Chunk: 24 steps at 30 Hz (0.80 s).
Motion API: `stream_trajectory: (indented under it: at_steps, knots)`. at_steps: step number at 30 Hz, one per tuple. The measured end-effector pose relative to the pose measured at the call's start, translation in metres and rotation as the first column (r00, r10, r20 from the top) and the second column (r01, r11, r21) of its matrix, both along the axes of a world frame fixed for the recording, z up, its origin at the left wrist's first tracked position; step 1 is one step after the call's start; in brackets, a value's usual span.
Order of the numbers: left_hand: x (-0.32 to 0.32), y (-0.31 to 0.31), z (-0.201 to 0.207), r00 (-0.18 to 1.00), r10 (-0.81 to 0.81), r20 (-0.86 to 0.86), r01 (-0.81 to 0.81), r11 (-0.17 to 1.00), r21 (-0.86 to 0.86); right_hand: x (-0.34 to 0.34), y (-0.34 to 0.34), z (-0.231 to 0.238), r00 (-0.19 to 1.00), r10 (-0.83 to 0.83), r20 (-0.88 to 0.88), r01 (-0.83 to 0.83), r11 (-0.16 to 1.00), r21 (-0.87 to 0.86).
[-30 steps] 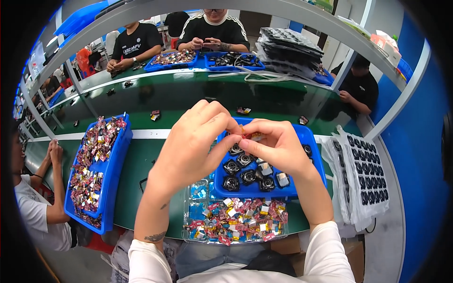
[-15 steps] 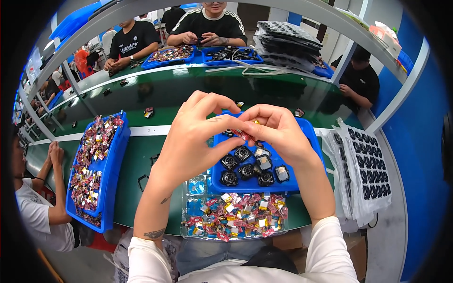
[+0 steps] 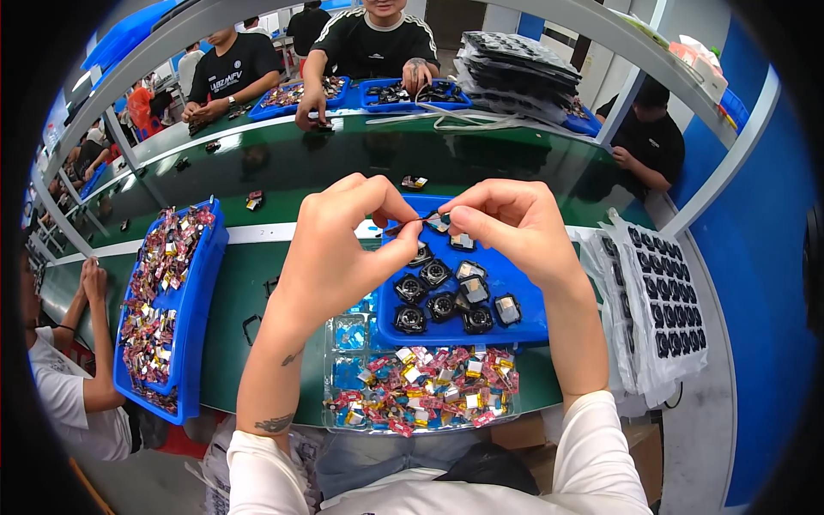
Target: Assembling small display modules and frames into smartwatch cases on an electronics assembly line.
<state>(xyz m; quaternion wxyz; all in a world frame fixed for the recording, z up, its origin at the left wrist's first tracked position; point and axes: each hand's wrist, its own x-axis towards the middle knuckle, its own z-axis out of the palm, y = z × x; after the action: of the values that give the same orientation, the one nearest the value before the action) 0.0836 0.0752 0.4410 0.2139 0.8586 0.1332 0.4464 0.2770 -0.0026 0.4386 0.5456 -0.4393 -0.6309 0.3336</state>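
My left hand (image 3: pixel 330 253) and my right hand (image 3: pixel 525 236) are raised over a blue tray (image 3: pixel 536 322), fingertips close together. Pinched in the left is a small circuit board (image 3: pixel 396 229), seen almost edge-on and mostly hidden by the fingers. Thin red and dark wires (image 3: pixel 428 218) run from it to the right hand, whose thumb and forefinger close on their end. Below lie several black square casings (image 3: pixel 435 273), some with a silver battery-like block (image 3: pixel 507 309). Nearest me, a clear compartment tray (image 3: pixel 330 412) holds a heap of red boards with silver and yellow parts (image 3: pixel 429 386).
At left a long blue bin (image 3: pixel 215 266) holds more red boards. White trays of black casings (image 3: pixel 661 292) lean at right. Loose units (image 3: pixel 415 183) lie on the green conveyor (image 3: pixel 326 163). A metal frame (image 3: pixel 760 146) arches overhead. Co-workers sit across and at left.
My hands have drawn slightly apart; the red board has turned edge-on, and wires now show between them. Across the belt, a co-worker's hand has reached down to the conveyor.
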Motion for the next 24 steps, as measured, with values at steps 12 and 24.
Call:
stream_trajectory:
  at_steps: [12, 24]
  knots:
    - [0.0047, 0.0017, -0.0065, 0.995, -0.073, -0.066, 0.05, 0.951, -0.307, 0.0011, 0.0055, -0.0075, 0.999, -0.047, 0.002, 0.045, 0.977, 0.209]
    - [0.004, 0.0082, -0.0084, 0.976, -0.211, 0.05, 0.192, 0.736, -0.649, 0.0015, 0.0063, -0.0064, 0.978, 0.111, -0.174, -0.098, 0.992, 0.079]
